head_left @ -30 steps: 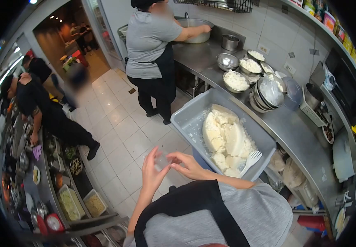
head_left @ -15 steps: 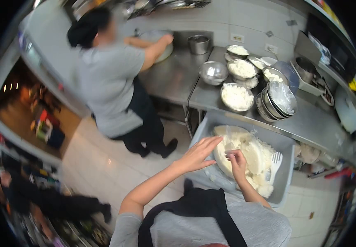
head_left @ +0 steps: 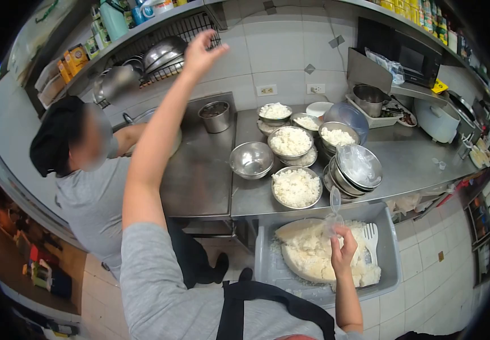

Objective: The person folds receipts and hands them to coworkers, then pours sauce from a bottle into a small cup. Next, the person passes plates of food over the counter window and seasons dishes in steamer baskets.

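Note:
My left hand (head_left: pixel 202 56) is raised high with its fingers apart, in front of a wall rack (head_left: pixel 205 29) that holds metal bowls (head_left: pixel 165 55). Nothing shows in it. My right hand (head_left: pixel 344 249) pinches a small clear plastic piece (head_left: pixel 335 203) with a rounded end; its exact kind I cannot make out. Below that hand is a grey tub (head_left: pixel 266 258) with a large mound of white rice (head_left: pixel 301 255). A white slotted paddle (head_left: pixel 372 241) rests at the tub's right side.
Rice-filled metal bowls (head_left: pixel 296 187), an unfilled bowl (head_left: pixel 251 160) and a bowl stack with plastic bags (head_left: pixel 358 164) stand on the steel counter (head_left: pixel 199 187). A co-worker (head_left: pixel 92 181) stands at the left by the sink. A metal pot (head_left: pixel 215 117) sits behind.
My left hand has gone from above the tub up toward the rack. My right hand stays over the rice, the clear plastic piece now upright. The view has turned and lifted.

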Demonstrator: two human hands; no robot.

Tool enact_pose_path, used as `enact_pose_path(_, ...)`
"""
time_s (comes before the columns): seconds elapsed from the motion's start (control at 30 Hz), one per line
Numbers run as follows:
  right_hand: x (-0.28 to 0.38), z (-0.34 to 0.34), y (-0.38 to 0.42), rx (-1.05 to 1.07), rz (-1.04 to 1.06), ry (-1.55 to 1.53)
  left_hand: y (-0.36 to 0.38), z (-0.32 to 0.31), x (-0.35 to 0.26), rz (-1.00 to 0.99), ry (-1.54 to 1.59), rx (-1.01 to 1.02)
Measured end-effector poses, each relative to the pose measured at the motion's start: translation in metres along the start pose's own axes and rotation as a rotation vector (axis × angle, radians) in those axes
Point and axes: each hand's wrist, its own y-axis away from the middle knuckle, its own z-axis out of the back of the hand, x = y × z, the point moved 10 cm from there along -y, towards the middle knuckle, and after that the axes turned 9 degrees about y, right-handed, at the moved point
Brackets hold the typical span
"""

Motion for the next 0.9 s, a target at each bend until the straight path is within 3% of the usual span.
enact_pose_path(0.1, -0.014, 0.014, 0.016, -0.051, -0.009, 0.159, -0.051, 0.04, 0.044, 0.035, 0.128, -0.267)
enact_pose_path(0.17, -0.03, 0.029, 0.025, -0.072, -0.058, 0.218, -0.093, 0.064, 0.083, 0.085, 0.024, -0.349)
enact_pose_path(0.23, -0.048, 0.049, 0.028, -0.077, -0.161, 0.414, -0.102, 0.082, 0.066, -0.018, 0.022, -0.508)
enact_pose_path(0.3, -0.061, 0.073, 0.035, -0.137, -0.248, 0.56, -0.133, 0.09, 0.088, 0.061, -0.016, -0.532)
enact_pose_path(0.37, -0.058, 0.093, 0.046, -0.251, -0.374, 0.629, -0.208, 0.124, 0.208, 0.051, 0.417, -0.657)
enact_pose_path(0.43, -0.044, 0.103, 0.067, -0.341, -0.423, 0.766, -0.193, 0.108, 0.139, -0.021, -0.141, -0.594)
enact_pose_path(0.57, -0.043, 0.108, 0.109, -0.524, -0.66, 0.671, -0.235, 0.102, 0.14, -0.078, -0.184, -0.457)
enact_pose_path(0.63, -0.035, 0.101, 0.113, -0.562, -0.697, 0.701, -0.24, 0.078, 0.127, -0.17, 0.233, -0.37)
enact_pose_path(0.73, -0.019, 0.078, 0.077, -0.521, -0.64, 0.837, -0.334, 0.078, 0.249, 0.324, 0.218, -0.244)
enact_pose_path(0.9, 0.018, 0.01, -0.001, -0.35, -0.504, 0.895, -0.33, -0.042, 0.304, 0.313, 0.129, -0.07)
